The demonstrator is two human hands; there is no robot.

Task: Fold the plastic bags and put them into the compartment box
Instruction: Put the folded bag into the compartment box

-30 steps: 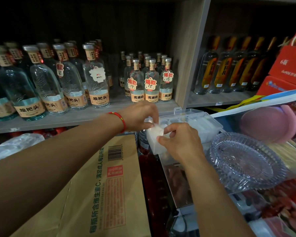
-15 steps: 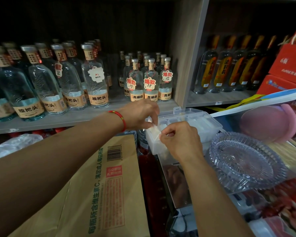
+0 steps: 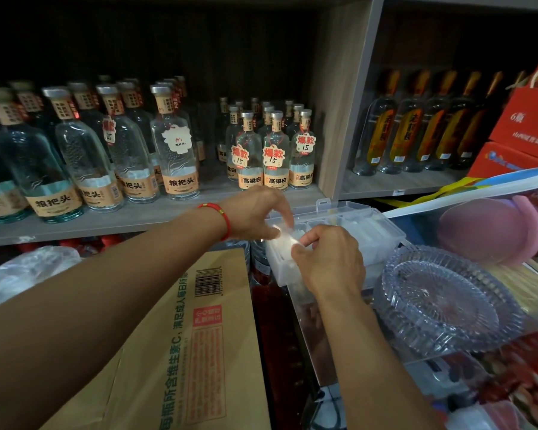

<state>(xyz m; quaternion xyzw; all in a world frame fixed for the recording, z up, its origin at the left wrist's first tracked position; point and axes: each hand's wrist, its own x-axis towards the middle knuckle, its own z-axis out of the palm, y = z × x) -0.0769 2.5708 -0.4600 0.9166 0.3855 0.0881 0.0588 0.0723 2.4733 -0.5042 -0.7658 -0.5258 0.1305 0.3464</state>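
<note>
Head cam looks at a grey shelf packed with clear liquor bottles, a big cardboard box lower left, and a ribbed glass dish off to the right. Just left of the dish sits the clear compartment box, lid open. Both hands meet over its near-left corner: left hand, red string on the wrist, has its fingertips down on a small folded plastic bag, and right hand pinches the same bag from the near side. The bag sits right at that corner compartment.
</note>
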